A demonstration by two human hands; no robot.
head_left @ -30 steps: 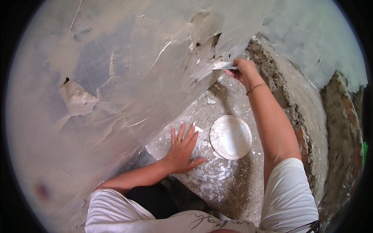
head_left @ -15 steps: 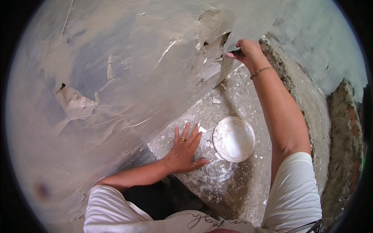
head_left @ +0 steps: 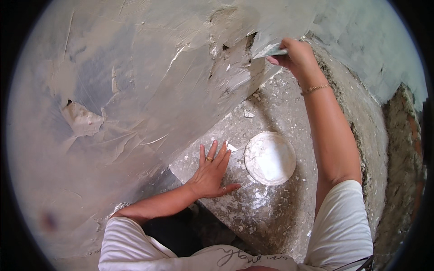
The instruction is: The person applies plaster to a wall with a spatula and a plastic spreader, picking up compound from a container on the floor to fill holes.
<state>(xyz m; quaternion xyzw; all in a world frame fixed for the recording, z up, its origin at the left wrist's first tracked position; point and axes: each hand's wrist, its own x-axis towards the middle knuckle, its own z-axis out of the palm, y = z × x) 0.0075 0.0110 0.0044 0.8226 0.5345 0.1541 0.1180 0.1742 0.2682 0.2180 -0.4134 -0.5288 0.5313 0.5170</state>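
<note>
My right hand (head_left: 299, 58) grips a putty knife (head_left: 270, 51), its thin pale blade pointing left toward the plastered wall (head_left: 144, 86). The blade is close to a rough, broken patch of plaster (head_left: 233, 31); whether it touches the wall I cannot tell. Lower down, my left hand (head_left: 209, 177) rests on the concrete ledge (head_left: 246, 217) with fingers spread and nothing in its grasp. A small white chip (head_left: 232, 147) lies at its fingertips. To the right of this hand stands a round white tub (head_left: 248, 168) with smooth white paste inside.
A hole with torn plaster (head_left: 83, 119) shows at the left of the wall. Crumbs and white splatters dot the ledge. On the right, a rough raised concrete edge (head_left: 343, 90) runs beside my right arm, with a broken brick edge (head_left: 404, 149) beyond it.
My right hand has moved slightly right and up, turning the putty knife so its blade now shows more fully. My left hand stays flat on the ledge; the view has shifted a little.
</note>
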